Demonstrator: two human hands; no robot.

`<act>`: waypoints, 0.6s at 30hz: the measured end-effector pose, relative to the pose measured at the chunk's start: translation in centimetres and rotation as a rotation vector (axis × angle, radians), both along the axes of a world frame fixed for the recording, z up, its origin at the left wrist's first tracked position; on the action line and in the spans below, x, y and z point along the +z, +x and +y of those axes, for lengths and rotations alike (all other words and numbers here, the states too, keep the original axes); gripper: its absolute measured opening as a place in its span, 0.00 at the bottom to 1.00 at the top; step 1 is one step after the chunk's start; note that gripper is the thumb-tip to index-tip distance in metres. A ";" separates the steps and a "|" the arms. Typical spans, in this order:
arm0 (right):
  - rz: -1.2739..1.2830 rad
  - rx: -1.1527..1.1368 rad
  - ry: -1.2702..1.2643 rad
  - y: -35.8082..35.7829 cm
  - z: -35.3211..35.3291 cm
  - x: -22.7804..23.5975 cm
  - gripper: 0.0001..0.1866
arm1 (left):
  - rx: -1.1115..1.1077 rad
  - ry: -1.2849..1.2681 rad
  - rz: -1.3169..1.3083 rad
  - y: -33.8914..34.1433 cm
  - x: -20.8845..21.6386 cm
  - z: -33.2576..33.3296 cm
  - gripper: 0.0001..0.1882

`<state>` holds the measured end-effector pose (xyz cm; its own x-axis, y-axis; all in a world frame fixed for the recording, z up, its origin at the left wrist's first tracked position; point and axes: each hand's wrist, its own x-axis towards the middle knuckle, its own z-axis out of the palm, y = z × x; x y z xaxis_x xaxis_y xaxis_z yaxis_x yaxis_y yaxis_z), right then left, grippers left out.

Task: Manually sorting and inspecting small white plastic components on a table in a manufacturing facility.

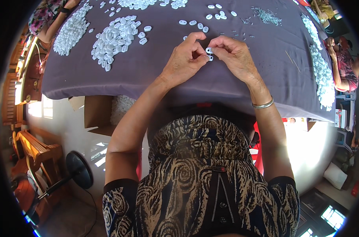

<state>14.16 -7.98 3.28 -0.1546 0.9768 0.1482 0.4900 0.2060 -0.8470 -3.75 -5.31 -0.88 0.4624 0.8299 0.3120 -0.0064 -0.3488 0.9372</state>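
Note:
Over the near part of the table, my left hand (187, 58) and my right hand (235, 57) meet at their fingertips. The right thumb and forefinger pinch a small white oval plastic piece (208, 50) with a dark hole. Just below it, a second white plastic piece (211, 58) shows at the left fingertips, partly hidden by them. Whether the two pieces are joined cannot be made out. Several loose white ovals (193, 34) lie just beyond my hands. To the left sits a heap of similar ovals (115, 38).
A dark purple cloth (159, 85) covers the table. Thin metal pins (268, 16) lie scattered at the far right. More white pieces form heaps along the left (72, 31) and right (322, 75) edges, where other people sit. An open cardboard box (96, 112) stands below the near edge.

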 end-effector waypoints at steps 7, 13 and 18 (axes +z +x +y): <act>0.009 0.018 -0.034 0.0 0.0 -0.4 0.04 | 0.023 0.015 -0.001 0.0 -0.3 0.1 0.22; 0.022 0.071 -0.016 0.0 0.1 -0.6 0.04 | 0.039 0.007 0.014 0.1 -0.3 0.2 0.22; -0.001 0.150 -0.022 0.2 -0.3 -0.3 0.09 | 0.016 -0.128 -0.053 0.0 0.1 0.0 0.22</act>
<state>14.36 -8.23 2.94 -0.2987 0.9458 0.1273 0.4559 0.2585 -0.8517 -3.71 -5.31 -0.74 0.4346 0.8717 0.2266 -0.0524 -0.2267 0.9725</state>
